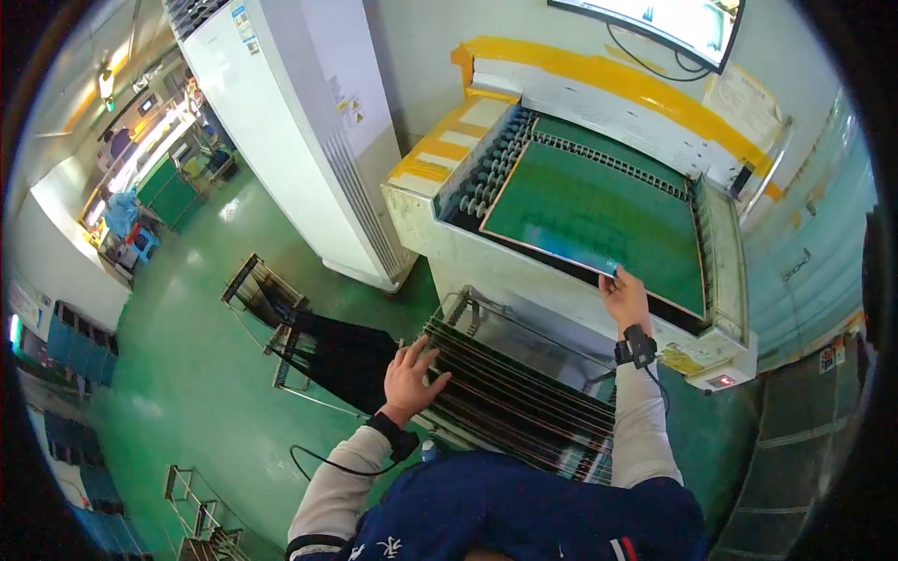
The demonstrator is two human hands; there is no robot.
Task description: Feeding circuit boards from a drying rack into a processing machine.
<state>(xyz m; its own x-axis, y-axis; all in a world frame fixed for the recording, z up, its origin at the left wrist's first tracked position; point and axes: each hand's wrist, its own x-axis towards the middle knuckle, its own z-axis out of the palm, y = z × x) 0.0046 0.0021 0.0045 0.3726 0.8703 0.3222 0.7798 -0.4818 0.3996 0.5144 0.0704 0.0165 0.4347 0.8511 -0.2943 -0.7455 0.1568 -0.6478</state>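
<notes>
A large green panel [594, 208], like a circuit board with a thin copper-coloured edge, lies on the rollers of a white machine [524, 280]. My right hand [625, 297] pinches its near edge, thumb and fingers closed there. Lower and to the left, my left hand [410, 379] is open, fingers spread, holding nothing. It hovers at the left end of a rack of thin upright panels [524, 393] standing in rows before me; whether the fingertips touch one is unclear. Dark bands with cables circle both wrists.
A tall white cabinet [299, 122] stands left of the machine. Behind the rack is a metal frame draped with black material [341, 360]. Another wire rack [196, 514] is at lower left. A screen [669, 23] hangs above the machine. People work at a far bench [154, 150].
</notes>
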